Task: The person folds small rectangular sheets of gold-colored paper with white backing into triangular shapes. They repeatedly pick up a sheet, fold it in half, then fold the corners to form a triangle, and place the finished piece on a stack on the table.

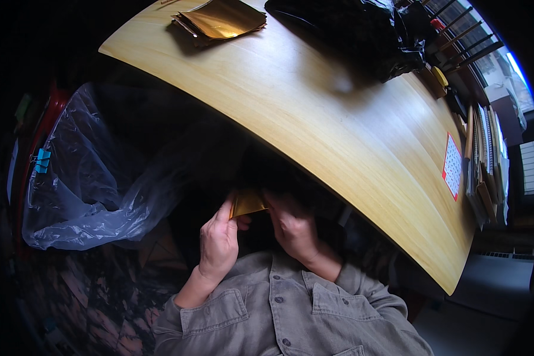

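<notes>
A sheet of shiny gold foil paper is held between both hands, low in front of my body and below the desk edge. My left hand grips its left side. My right hand has hold of the right side, its fingertips partly lost in shadow. A stack of similar gold sheets lies on the wooden desk, near its far left corner. The dark space under the desk hides the far side of the held sheet.
A clear plastic bag, held by a blue binder clip, hangs open at left. A black plastic bag sits on the desk's far side. Notebooks stand at right beside a red-bordered printed card. The desk edge crosses diagonally beyond my hands.
</notes>
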{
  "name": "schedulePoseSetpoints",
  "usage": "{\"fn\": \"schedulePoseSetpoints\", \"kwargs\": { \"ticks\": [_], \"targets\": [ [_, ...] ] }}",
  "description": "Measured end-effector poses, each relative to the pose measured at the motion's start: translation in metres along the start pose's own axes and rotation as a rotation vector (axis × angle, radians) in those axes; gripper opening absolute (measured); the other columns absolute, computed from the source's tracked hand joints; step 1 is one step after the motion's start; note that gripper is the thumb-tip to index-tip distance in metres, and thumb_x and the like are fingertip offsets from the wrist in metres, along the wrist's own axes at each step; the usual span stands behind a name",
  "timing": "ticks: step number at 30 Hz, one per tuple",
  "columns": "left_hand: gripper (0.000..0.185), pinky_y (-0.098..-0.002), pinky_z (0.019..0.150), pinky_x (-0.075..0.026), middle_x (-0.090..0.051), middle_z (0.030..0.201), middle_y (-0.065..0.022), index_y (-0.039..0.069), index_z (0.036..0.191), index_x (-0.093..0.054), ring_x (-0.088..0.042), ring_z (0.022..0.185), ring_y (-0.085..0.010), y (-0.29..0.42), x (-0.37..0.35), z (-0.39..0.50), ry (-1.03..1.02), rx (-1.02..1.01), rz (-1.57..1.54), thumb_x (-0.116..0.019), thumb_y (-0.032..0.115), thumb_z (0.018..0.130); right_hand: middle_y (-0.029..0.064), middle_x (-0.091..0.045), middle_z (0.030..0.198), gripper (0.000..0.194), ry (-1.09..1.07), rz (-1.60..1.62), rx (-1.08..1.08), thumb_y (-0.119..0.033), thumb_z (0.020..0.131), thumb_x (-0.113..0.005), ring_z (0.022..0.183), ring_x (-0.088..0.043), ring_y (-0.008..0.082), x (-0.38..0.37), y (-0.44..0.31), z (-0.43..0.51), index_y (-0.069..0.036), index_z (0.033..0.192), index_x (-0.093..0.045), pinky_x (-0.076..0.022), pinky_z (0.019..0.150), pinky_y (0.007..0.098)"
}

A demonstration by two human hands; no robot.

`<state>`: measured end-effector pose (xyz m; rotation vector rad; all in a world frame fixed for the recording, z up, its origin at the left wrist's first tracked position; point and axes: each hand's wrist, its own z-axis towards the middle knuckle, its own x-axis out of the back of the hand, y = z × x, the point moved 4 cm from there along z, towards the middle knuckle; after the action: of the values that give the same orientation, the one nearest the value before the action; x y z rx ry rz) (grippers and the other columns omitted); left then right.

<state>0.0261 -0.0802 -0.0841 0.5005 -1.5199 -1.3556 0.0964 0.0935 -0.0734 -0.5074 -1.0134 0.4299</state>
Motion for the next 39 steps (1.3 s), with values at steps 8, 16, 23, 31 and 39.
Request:
{"fn": "schedulePoseSetpoints", "kwargs": {
  "ticks": [8, 16, 23, 31, 39],
  "targets": [
    [0.021, -0.0380, 0.071, -0.061, -0.077, 0.095, -0.0152, 0.000, 0.127, -0.071, -0.078, 0.080, -0.0296, 0.009, 0.018, 0.006, 0.127, -0.121, 0.268, -0.065, 0.008, 0.108, 0.0194, -0.070, 0.098, 0.026, -0.107, -0.053, -0.008, -0.006, 0.103, -0.074, 0.078, -0.070, 0.0389, 0.006, -0.005, 0.007, -0.004, 0.129, -0.074, -0.0561, 0.067, 0.0472],
    [0.022, -0.0421, 0.058, -0.051, -0.066, 0.080, -0.0110, 0.004, 0.088, -0.063, -0.067, 0.065, -0.0334, 0.021, 0.029, 0.011, 0.191, -0.136, 0.403, -0.072, 0.014, 0.105, 0.0189, -0.066, 0.085, 0.017, -0.127, 0.069, -0.091, -0.014, 0.104, -0.076, 0.070, -0.067, 0.0390, 0.008, -0.006, 0.022, -0.002, 0.094, -0.071, -0.0500, 0.059, 0.0465],
    [0.025, -0.0408, 0.054, -0.049, -0.066, 0.076, -0.0114, 0.003, 0.086, -0.063, -0.065, 0.060, -0.0337, 0.020, 0.032, 0.016, 0.236, -0.139, 0.333, -0.069, 0.015, 0.107, 0.0162, -0.060, 0.075, 0.028, -0.103, 0.061, 0.051, -0.016, 0.102, -0.078, 0.065, -0.064, 0.0371, 0.009, -0.022, 0.025, -0.005, 0.081, -0.063, -0.0490, 0.057, 0.0474],
    [0.021, -0.0403, 0.055, -0.054, -0.068, 0.076, -0.0128, 0.004, 0.086, -0.066, -0.069, 0.061, -0.0331, 0.024, 0.022, 0.005, 0.165, -0.158, 0.439, -0.071, 0.014, 0.104, 0.0156, -0.059, 0.071, 0.029, -0.052, 0.130, -0.064, -0.024, 0.105, -0.077, 0.058, -0.059, 0.0363, 0.002, -0.004, 0.028, -0.006, 0.085, -0.068, -0.0468, 0.055, 0.0447],
    [0.024, -0.0379, 0.062, -0.058, -0.078, 0.082, -0.0136, 0.007, 0.099, -0.074, -0.076, 0.072, -0.0349, -0.025, 0.141, 0.024, 0.509, 0.120, 0.718, -0.066, 0.025, 0.114, 0.0138, -0.065, 0.073, 0.029, -0.236, 0.260, -0.182, -0.034, 0.105, -0.079, 0.063, -0.066, 0.0319, -0.001, -0.004, 0.020, -0.006, 0.106, -0.073, -0.0527, 0.061, 0.0417]
  ]
}}
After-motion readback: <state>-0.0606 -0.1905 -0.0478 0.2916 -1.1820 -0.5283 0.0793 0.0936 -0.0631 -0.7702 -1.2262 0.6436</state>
